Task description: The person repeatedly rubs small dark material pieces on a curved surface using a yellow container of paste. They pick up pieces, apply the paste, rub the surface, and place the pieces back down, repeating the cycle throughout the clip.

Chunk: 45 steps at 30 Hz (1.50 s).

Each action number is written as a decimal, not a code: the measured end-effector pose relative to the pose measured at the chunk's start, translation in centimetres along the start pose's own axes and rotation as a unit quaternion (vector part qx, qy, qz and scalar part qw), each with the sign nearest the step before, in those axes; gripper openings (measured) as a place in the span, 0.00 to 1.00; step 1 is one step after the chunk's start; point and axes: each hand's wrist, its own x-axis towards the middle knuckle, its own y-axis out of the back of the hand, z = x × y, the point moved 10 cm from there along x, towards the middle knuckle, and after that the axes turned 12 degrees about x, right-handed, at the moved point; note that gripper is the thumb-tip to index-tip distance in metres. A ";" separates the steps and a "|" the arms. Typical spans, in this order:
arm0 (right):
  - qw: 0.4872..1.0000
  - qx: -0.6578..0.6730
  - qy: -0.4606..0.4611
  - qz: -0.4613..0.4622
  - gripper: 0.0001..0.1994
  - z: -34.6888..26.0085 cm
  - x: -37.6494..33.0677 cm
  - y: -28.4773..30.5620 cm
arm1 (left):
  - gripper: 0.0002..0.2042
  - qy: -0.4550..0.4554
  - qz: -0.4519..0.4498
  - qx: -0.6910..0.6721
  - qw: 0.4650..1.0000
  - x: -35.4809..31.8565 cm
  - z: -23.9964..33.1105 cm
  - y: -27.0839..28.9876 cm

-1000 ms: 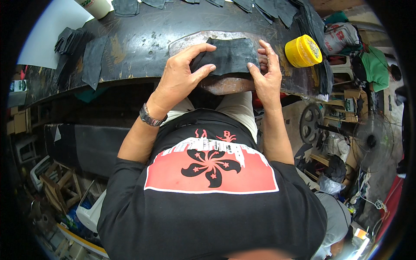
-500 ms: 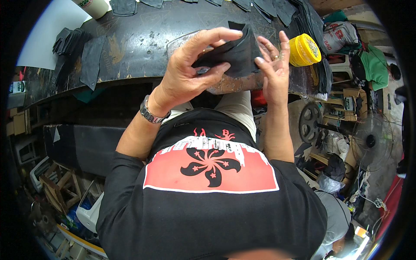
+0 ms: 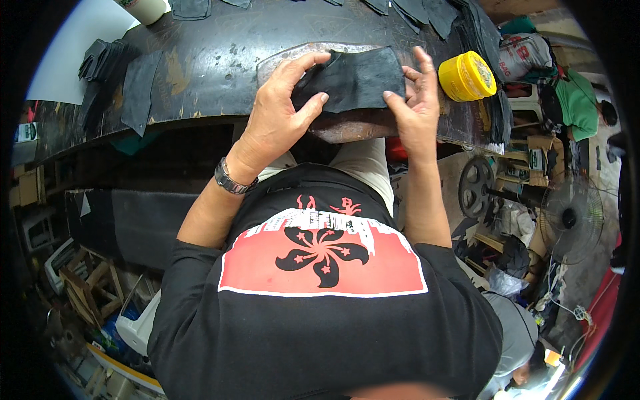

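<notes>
A black, roughly rectangular leather piece (image 3: 357,80) is spread between my hands, over a worn brownish slab (image 3: 357,129) at the table's near edge. My left hand (image 3: 283,97) grips its left end, thumb on the near side and fingers at the far corner. At the opposite end my right hand (image 3: 417,100) has its thumb against the near right corner, the fingers raised behind the right edge. Just right of that hand stands a yellow tub (image 3: 467,77) with a pale, smeared top.
The dark table (image 3: 213,67) carries a stack of black pieces (image 3: 105,61) and a single flat piece (image 3: 140,92) at left. More black pieces (image 3: 420,15) lie along the far side. A standing fan (image 3: 568,217) is on the right, near a person in green (image 3: 577,103).
The leather piece, curled and upright before, is now opened out flat. My right hand has come in from beside it to its right edge; my left hand keeps its end.
</notes>
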 end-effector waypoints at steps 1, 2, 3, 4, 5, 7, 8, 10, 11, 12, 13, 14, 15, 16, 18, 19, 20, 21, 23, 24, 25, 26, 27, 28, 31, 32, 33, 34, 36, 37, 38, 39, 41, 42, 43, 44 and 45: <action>1.000 -0.022 -0.004 -0.007 0.41 0.5 -0.4 -0.3 | 0.26 -0.003 0.004 0.016 1.000 -0.3 -0.2 -0.1; 0.997 -0.075 0.007 -0.010 0.39 0.7 -0.4 -0.3 | 0.26 -0.006 0.012 0.044 0.999 -0.4 -0.4 -0.1; 0.991 -0.129 0.018 -0.014 0.37 0.8 -0.5 -0.4 | 0.26 -0.009 0.022 0.069 0.997 -0.5 -0.5 -0.1; 0.987 -0.152 0.037 -0.029 0.37 0.7 -0.4 -0.6 | 0.26 -0.012 0.032 0.092 0.995 -0.6 -0.6 0.0; 0.981 -0.178 0.055 -0.045 0.38 0.5 -0.4 -0.9 | 0.26 -0.011 0.039 0.115 0.993 -0.6 -0.8 0.0; 0.971 -0.218 0.079 -0.054 0.38 0.3 -0.4 -1.0 | 0.22 -0.031 0.056 0.149 0.987 -0.7 -0.5 0.1; 0.968 -0.231 0.085 -0.050 0.37 0.2 -0.4 -1.0 | 0.20 -0.040 0.067 0.165 0.983 -0.8 -0.4 0.1; 0.967 -0.239 0.084 -0.029 0.36 0.1 -0.4 -0.6 | 0.15 -0.058 0.051 0.162 0.984 -0.9 -0.4 -0.4; 0.969 -0.235 0.076 -0.012 0.36 0.1 -0.5 -0.2 | 0.13 -0.068 0.044 0.161 0.984 -1.0 -0.3 -0.6; 0.972 -0.226 0.070 -0.002 0.35 0.2 -0.5 0.0 | 0.11 -0.070 0.039 0.167 0.983 -1.0 -0.4 -0.8; 0.971 -0.230 0.056 0.014 0.35 0.4 -0.5 0.5 | 0.10 -0.073 0.033 0.173 0.982 -1.0 -0.4 -0.9; 0.972 -0.230 0.043 0.023 0.36 0.5 -0.5 0.9 | 0.08 -0.073 0.023 0.181 0.981 -1.0 -0.5 -1.2; 0.972 -0.231 0.040 0.027 0.36 0.5 -0.4 1.2 | 0.08 -0.077 0.016 0.191 0.979 -1.0 -0.6 -1.3; 0.983 -0.174 0.008 0.055 0.37 1.2 -0.1 2.0 | 0.07 -0.077 0.004 0.202 0.976 -0.9 -0.7 -1.5; 0.996 -0.018 -0.027 0.081 0.38 2.1 0.2 2.8 | 0.07 -0.083 -0.006 0.217 0.973 -0.9 -0.6 -1.6; 0.993 0.052 -0.030 0.100 0.39 2.3 0.3 3.2 | 0.07 -0.088 -0.005 0.221 0.971 -0.9 -0.4 -1.5; 0.991 0.076 -0.026 0.107 0.37 2.3 0.4 3.3 | 0.07 -0.094 -0.005 0.223 0.970 -0.9 -0.2 -1.5; 0.987 0.098 -0.012 0.124 0.35 2.0 0.4 3.6 | 0.08 -0.093 -0.013 0.225 0.970 -0.9 -0.2 -1.6; 0.978 0.140 0.011 0.151 0.33 1.1 0.5 4.2 | 0.09 -0.090 -0.030 0.228 0.969 -1.1 -0.3 -1.6; 0.976 0.141 0.031 0.160 0.32 0.3 0.5 4.4 | 0.10 -0.093 -0.031 0.233 0.967 -1.2 -0.1 -1.6; 0.979 0.142 0.047 0.139 0.32 -0.6 0.6 4.0 | 0.11 -0.098 -0.034 0.238 0.966 -1.3 0.1 -1.6; 0.981 0.143 0.064 0.119 0.33 -1.5 0.6 3.6 | 0.13 -0.104 -0.036 0.243 0.964 -1.3 0.2 -1.6; 0.981 0.140 0.074 0.111 0.33 -2.3 0.5 3.4 | 0.14 -0.108 -0.029 0.235 0.966 -1.3 0.4 -1.5; 0.983 0.150 0.087 0.068 0.35 -3.1 0.5 2.3 | 0.16 -0.112 -0.022 0.227 0.967 -1.2 0.6 -1.3; 0.992 0.103 0.060 -0.043 0.34 -3.0 -0.1 -1.5 | 0.19 -0.084 -0.044 0.200 0.975 -1.1 0.1 -1.1; 0.996 0.050 0.052 -0.061 0.37 -2.6 -0.1 -2.6 | 0.20 -0.069 -0.054 0.189 0.978 -1.1 -0.2 -1.0; 0.997 -0.024 0.035 -0.066 0.38 -2.0 -0.3 -3.2 | 0.21 -0.065 -0.053 0.186 0.979 -1.1 -0.2 -0.9; 0.996 -0.059 0.016 -0.070 0.38 -1.5 -0.4 -3.6 | 0.21 -0.060 -0.048 0.182 0.980 -1.0 -0.3 -0.7; 0.987 -0.135 -0.007 -0.083 0.37 -0.7 -0.6 -4.1 | 0.22 -0.052 -0.042 0.167 0.984 -1.0 -0.6 -0.4; 0.987 -0.136 -0.001 -0.090 0.37 -0.8 -0.6 -4.3 | 0.22 -0.049 -0.041 0.155 0.986 -0.9 -0.7 -0.3; 0.986 -0.140 -0.004 -0.093 0.37 -0.8 -0.7 -4.4 | 0.22 -0.047 -0.038 0.144 0.988 -0.8 -0.9 -0.3; 0.985 -0.145 -0.006 -0.091 0.37 -0.8 -0.7 -4.3 | 0.22 -0.028 -0.025 0.106 0.994 -0.7 -1.2 -0.1; 0.991 -0.108 0.004 -0.073 0.37 -1.2 -0.7 -4.0 | 0.23 0.009 0.004 0.034 0.999 -0.4 -1.9 0.2; 0.994 -0.088 0.006 -0.064 0.37 -1.3 -0.6 -3.9 | 0.22 0.013 0.017 0.023 1.000 -0.3 -2.0 0.4; 0.995 -0.084 0.011 -0.053 0.36 -1.5 -0.6 -3.6 | 0.22 0.017 0.031 0.012 0.999 -0.1 -2.1 0.7; 0.996 -0.077 0.011 -0.046 0.36 -1.6 -0.6 -3.4 | 0.22 0.036 0.037 0.005 0.999 0.0 -2.5 1.0; 0.997 -0.067 0.011 -0.040 0.36 -1.7 -0.6 -3.3 | 0.22 0.013 0.060 0.023 0.998 0.1 -2.2 1.9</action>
